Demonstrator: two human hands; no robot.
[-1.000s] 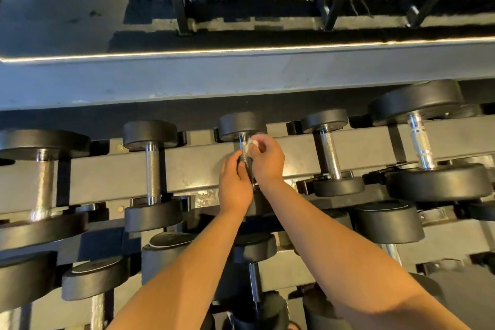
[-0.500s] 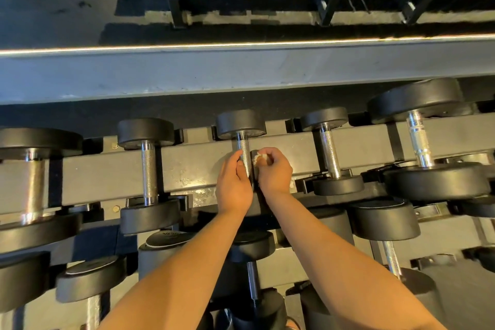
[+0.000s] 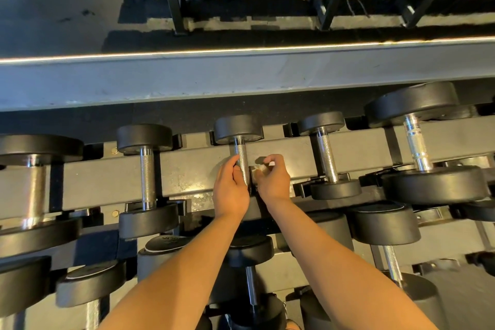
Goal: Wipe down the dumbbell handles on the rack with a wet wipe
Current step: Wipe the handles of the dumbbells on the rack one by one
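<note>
Rack [image 3: 107, 179] label [image 3: 167, 242] blurred; left hand [image 3: 231, 191] grips handle [image 3: 241, 154], right hand [image 3: 273, 182] pinches wipe [image 3: 259, 167].

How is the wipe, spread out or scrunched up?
Scrunched up: the wipe is a small wad pinched in the right hand's fingers.

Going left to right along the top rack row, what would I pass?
Far-left dumbbell → second dumbbell → left hand holding the third handle → right hand pinching the wipe → fourth dumbbell → far-right dumbbell.
</note>
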